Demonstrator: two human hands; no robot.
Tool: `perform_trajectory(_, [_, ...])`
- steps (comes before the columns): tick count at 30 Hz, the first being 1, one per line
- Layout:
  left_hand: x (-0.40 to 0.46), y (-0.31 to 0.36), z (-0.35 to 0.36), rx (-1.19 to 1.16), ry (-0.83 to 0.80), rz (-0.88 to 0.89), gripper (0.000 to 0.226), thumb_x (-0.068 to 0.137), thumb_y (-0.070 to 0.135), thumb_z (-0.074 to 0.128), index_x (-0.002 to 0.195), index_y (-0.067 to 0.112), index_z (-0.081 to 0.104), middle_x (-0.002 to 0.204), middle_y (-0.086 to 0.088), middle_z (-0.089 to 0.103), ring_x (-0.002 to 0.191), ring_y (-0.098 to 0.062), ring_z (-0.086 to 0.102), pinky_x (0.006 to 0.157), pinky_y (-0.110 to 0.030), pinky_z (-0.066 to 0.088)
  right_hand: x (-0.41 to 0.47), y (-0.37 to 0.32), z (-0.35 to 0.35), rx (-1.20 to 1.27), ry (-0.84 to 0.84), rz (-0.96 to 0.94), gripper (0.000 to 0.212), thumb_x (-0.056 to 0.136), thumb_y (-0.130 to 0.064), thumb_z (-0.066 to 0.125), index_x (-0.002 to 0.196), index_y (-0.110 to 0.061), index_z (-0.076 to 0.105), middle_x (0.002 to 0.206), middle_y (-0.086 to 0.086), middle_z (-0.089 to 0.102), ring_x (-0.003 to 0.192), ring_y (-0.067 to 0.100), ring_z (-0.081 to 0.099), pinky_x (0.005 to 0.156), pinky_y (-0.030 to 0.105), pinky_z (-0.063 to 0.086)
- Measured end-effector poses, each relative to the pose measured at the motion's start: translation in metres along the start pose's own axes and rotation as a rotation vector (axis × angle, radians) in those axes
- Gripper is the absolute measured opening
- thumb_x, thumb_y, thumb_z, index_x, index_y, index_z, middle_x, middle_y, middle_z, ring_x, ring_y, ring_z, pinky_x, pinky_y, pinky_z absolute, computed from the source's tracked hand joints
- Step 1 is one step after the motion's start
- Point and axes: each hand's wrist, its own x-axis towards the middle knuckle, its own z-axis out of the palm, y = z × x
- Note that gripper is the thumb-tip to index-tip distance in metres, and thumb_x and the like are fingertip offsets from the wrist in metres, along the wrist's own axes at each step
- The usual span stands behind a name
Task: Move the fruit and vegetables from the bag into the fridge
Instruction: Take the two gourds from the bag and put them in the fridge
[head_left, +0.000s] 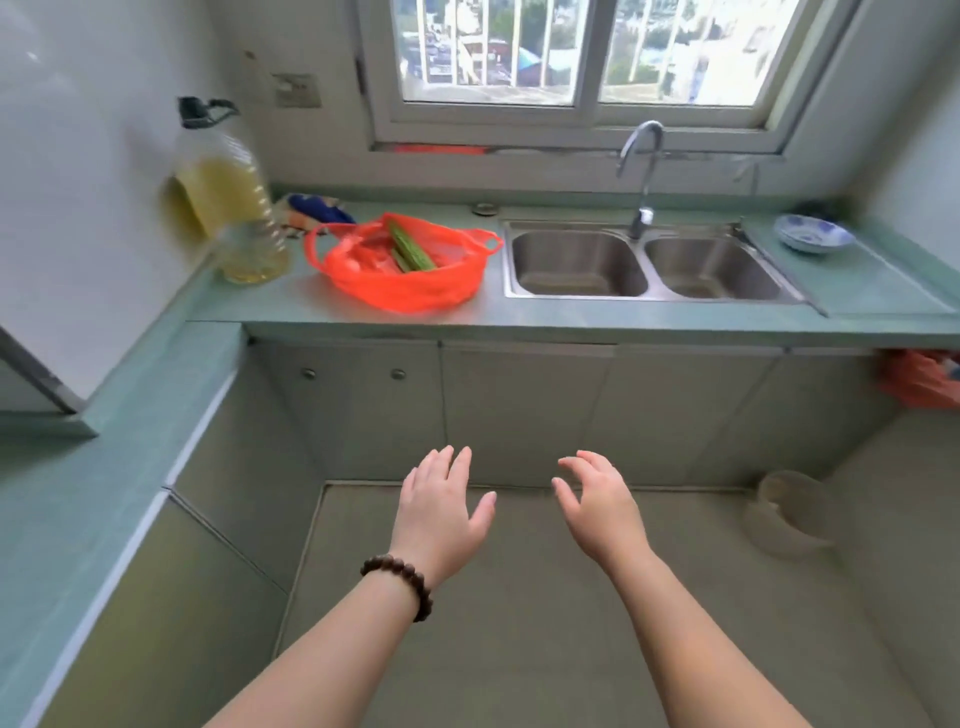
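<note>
Kitchen seen from head height, looking down at green countertop under window

Red plastic bag sits open on countertop, between oil bottle and double sink

Green ridged vegetables lie inside bag, not yet taken out; any other contents too blurred to tell

Left hand and right hand held out low before cabinets, well short of bag, fingers loosely spread, holding nothing

Fridge not clearly in view

Judgement: produce remains to move; how much already stored, cannot tell
</note>
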Motion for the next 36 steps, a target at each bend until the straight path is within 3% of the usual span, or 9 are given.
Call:
perform_trajectory(4, [0.042,-0.064,-0.033,0.019,0.041,-0.085,0.066,0.093,0.051,0.036,0.149,0.019,0.018,0.156,-0.003,0.02,0.145,-0.018,0.01,0.118,-0.033,0.008,0.053,-0.065,0.036,-0.001,-0.021,-0.099,0.037,0.093,-0.032,0.048,0.129,-0.021,0.052,0.146,-0.001,0.037,0.135,0.014,0.034,0.107,0.03,0.032])
perform_trajectory(10, [0.111,-0.111,-0.059,-0.014,0.084,-0.156,0.065,0.093,0.05,0.037,0.148,0.019,0.021,0.155,-0.003,0.022,0.145,-0.018,0.012,0.118,-0.034,0.01,0.123,-0.099,0.06,-0.02,-0.078,-0.099,0.037,0.093,-0.033,0.049,0.128,-0.023,0.053,0.147,-0.001,0.037,0.13,0.016,0.039,0.105,0.031,0.035])
perform_trajectory(15, [0.183,-0.136,-0.061,-0.019,0.107,-0.188,0.065,0.093,0.05,0.037,0.148,0.018,0.022,0.155,-0.004,0.023,0.144,-0.018,0.013,0.118,-0.033,0.01,0.209,-0.118,0.072,-0.03,-0.076,-0.149,0.036,0.092,-0.03,0.052,0.126,-0.021,0.055,0.144,0.001,0.04,0.133,0.018,0.037,0.106,0.032,0.033])
perform_trajectory(20, [0.28,-0.151,-0.067,-0.022,0.144,-0.22,0.065,0.093,0.049,0.038,0.148,0.018,0.023,0.154,-0.004,0.025,0.144,-0.018,0.015,0.119,-0.035,0.012,0.335,-0.144,0.08,0.014,-0.051,-0.258,0.034,0.088,-0.024,0.057,0.121,-0.015,0.06,0.136,0.004,0.048,0.126,0.02,0.045,0.105,0.029,0.034])
perform_trajectory(26, [0.417,-0.151,-0.088,0.041,0.178,-0.245,0.063,0.093,0.047,0.04,0.146,0.016,0.027,0.151,-0.007,0.031,0.142,-0.022,0.021,0.117,-0.04,0.018,0.479,-0.186,0.09,0.031,-0.089,-0.352,0.035,0.086,-0.024,0.056,0.119,-0.014,0.06,0.126,0.004,0.053,0.119,0.022,0.048,0.099,0.036,0.041])
perform_trajectory(36, [0.531,-0.171,-0.072,0.06,0.093,-0.32,0.062,0.092,0.046,0.039,0.145,0.016,0.029,0.151,-0.004,0.033,0.141,-0.02,0.024,0.117,-0.041,0.018,0.603,-0.214,0.15,-0.171,-0.382,-0.244,0.07,0.082,-0.04,0.063,0.141,-0.018,0.03,0.14,0.009,0.032,0.126,0.032,0.038,0.097,0.043,0.041])
